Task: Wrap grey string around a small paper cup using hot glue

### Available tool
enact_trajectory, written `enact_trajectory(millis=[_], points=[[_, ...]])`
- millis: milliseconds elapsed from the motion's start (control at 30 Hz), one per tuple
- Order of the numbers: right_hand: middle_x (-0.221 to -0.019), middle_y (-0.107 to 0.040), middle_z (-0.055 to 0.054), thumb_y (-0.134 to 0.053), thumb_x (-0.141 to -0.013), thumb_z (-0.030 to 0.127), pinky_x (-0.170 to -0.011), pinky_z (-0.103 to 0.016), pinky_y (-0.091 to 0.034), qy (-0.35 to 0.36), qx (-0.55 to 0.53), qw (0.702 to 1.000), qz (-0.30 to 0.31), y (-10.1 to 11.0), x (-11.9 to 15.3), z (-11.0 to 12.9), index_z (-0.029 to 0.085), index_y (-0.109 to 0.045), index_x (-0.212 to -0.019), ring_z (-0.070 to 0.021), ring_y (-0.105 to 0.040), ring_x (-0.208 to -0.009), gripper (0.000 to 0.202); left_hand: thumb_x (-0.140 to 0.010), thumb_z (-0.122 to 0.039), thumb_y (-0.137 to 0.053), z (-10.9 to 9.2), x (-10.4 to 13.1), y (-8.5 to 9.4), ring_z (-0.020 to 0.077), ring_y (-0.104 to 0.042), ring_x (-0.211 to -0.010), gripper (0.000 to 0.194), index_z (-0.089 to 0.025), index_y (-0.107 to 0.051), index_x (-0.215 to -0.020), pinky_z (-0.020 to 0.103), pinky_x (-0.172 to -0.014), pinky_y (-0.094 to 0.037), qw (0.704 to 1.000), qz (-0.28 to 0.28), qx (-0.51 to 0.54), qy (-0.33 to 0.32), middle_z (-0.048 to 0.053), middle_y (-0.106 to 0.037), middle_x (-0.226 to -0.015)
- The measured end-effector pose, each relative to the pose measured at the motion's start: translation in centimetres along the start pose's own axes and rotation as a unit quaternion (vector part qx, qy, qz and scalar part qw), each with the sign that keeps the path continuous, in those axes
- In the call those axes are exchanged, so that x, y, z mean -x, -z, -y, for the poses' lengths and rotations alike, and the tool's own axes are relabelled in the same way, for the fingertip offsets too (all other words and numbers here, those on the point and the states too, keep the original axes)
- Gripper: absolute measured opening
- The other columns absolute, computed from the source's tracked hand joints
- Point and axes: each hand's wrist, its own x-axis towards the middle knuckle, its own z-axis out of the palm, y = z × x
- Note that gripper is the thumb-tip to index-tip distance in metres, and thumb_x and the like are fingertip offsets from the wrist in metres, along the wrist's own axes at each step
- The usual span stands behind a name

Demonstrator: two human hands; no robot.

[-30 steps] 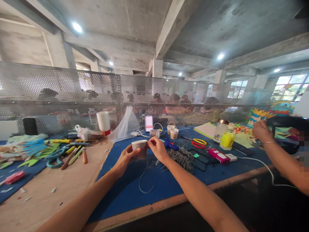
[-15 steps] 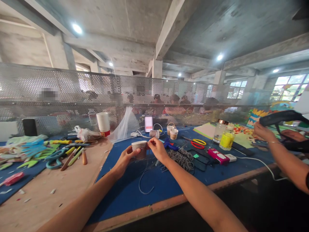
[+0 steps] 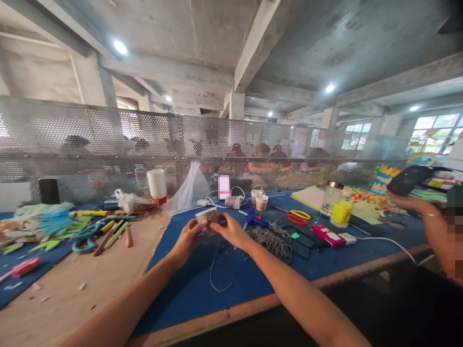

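Observation:
A small paper cup, its side wrapped in cord, is held tilted above the blue mat. My left hand is closed round its left side, thumb on the near face. From the right, my right hand also grips it, thumb pressed to the front; its fingertips behind are partly hidden. A loose end of grey cord hangs below the cup and curls on the mat. Right of my hands lie a heap of grey cord and a blue glue gun.
Behind stand a propped phone, a cord-wrapped cup on its side and small cups. Rightward are scissors, a yellow bottle and another person's arm. Stacked cups and tools are left.
My right hand has moved left onto the cup, its thumb now on the front. The cup has tilted. At the right, another person's hand and the black item it holds have shifted.

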Motion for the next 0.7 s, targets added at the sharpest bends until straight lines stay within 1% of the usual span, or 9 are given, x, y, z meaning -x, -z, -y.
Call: enact_trajectory(millis=[33,100,200,300,367,467,533,600,700], points=[[-0.117,-0.075,-0.009,-0.079,-0.085,0.051,-0.095,-0.040,-0.059,-0.006,-0.004,1.000,0.011,-0.1,0.2,0.2,0.019,-0.065,-0.117,-0.0255,-0.075,-0.104,0.047,-0.072,-0.054,-0.089,0.0,0.0,0.1,0.0331,-0.070,-0.118,0.059,-0.017,-0.074,-0.116,0.043,-0.099,-0.055,1.000,0.003,-0.004,0.001,0.014,-0.077,-0.123],[-0.117,-0.075,-0.009,-0.084,-0.080,0.051,-0.093,-0.041,-0.060,-0.014,-0.005,1.000,0.011,-0.4,0.3,0.3,0.019,-0.063,-0.120,-0.0261,-0.076,-0.101,0.054,-0.074,-0.054,-0.088,-0.1,0.0,0.1,0.0335,-0.069,-0.120,0.058,-0.018,-0.075,-0.118,0.042,-0.099,-0.054,1.000,0.016,-0.011,0.002,0.013,-0.076,-0.125],[-0.117,-0.074,-0.009,-0.087,-0.077,0.051,-0.092,-0.042,-0.060,0.003,0.032,0.999,-0.032,-0.6,0.2,-0.2,0.020,-0.063,-0.120,-0.0273,-0.075,-0.102,0.058,-0.077,-0.054,-0.085,0.0,0.0,0.1,0.0344,-0.067,-0.124,0.055,-0.019,-0.075,-0.119,0.041,-0.098,-0.054,0.999,0.028,-0.015,-0.005,0.013,-0.075,-0.128],[-0.122,-0.071,-0.012,-0.086,-0.079,0.050,-0.093,-0.043,-0.060,0.046,0.104,0.990,-0.087,-0.8,0.0,-0.9,0.019,-0.062,-0.124,-0.0278,-0.073,-0.105,0.060,-0.073,-0.051,-0.088,0.0,0.1,-0.1,0.0365,-0.064,-0.128,0.055,-0.020,-0.076,-0.115,0.042,-0.097,-0.055,1.000,0.007,-0.016,-0.016,0.014,-0.074,-0.130],[-0.123,-0.068,-0.014,-0.084,-0.082,0.049,-0.093,-0.045,-0.060,0.075,0.166,0.978,-0.104,-0.9,0.0,-1.3,0.018,-0.060,-0.128,-0.0280,-0.072,-0.105,0.061,-0.070,-0.050,-0.090,0.0,0.2,-0.4,0.0376,-0.064,-0.130,0.055,-0.020,-0.076,-0.113,0.044,-0.099,-0.055,1.000,-0.004,-0.023,-0.019,0.014,-0.074,-0.130],[-0.122,-0.066,-0.015,-0.084,-0.084,0.048,-0.093,-0.047,-0.060,0.113,0.256,0.955,-0.102,-1.0,0.2,-1.5,0.017,-0.057,-0.132,-0.0298,-0.070,-0.107,0.063,-0.069,-0.051,-0.091,0.0,0.3,-0.7,0.0382,-0.065,-0.130,0.062,-0.020,-0.075,-0.120,0.047,-0.104,-0.053,0.999,0.018,-0.036,-0.022,0.015,-0.075,-0.132],[-0.120,-0.065,-0.015,-0.083,-0.084,0.049,-0.092,-0.048,-0.060,0.130,0.288,0.944,-0.096,-1.1,0.3,-1.5,0.016,-0.057,-0.132,-0.0310,-0.069,-0.107,0.064,-0.069,-0.052,-0.092,0.0,0.3,-0.7,0.0390,-0.067,-0.127,0.068,-0.018,-0.073,-0.125,0.049,-0.105,-0.053,0.998,0.024,-0.045,-0.029,0.016,-0.075,-0.131],[-0.118,-0.064,-0.015,-0.084,-0.084,0.049,-0.091,-0.049,-0.060,0.140,0.295,0.941,-0.086,-1.2,0.4,-1.6,0.016,-0.056,-0.132,-0.0311,-0.069,-0.105,0.065,-0.070,-0.053,-0.091,0.2,0.2,-0.6,0.0396,-0.069,-0.124,0.071,-0.017,-0.073,-0.128,0.051,-0.106,-0.052,0.998,0.021,-0.055,-0.034,0.017,-0.076,-0.130],[-0.115,-0.064,-0.013,-0.086,-0.082,0.047,-0.090,-0.048,-0.060,0.150,0.281,0.945,-0.075,-1.2,0.3,-1.8,0.017,-0.056,-0.131,-0.0295,-0.069,-0.102,0.064,-0.072,-0.057,-0.089,0.3,0.0,-0.2,0.0392,-0.068,-0.125,0.072,-0.018,-0.072,-0.131,0.052,-0.108,-0.051,0.997,0.019,-0.061,-0.032,0.016,-0.076,-0.132]])
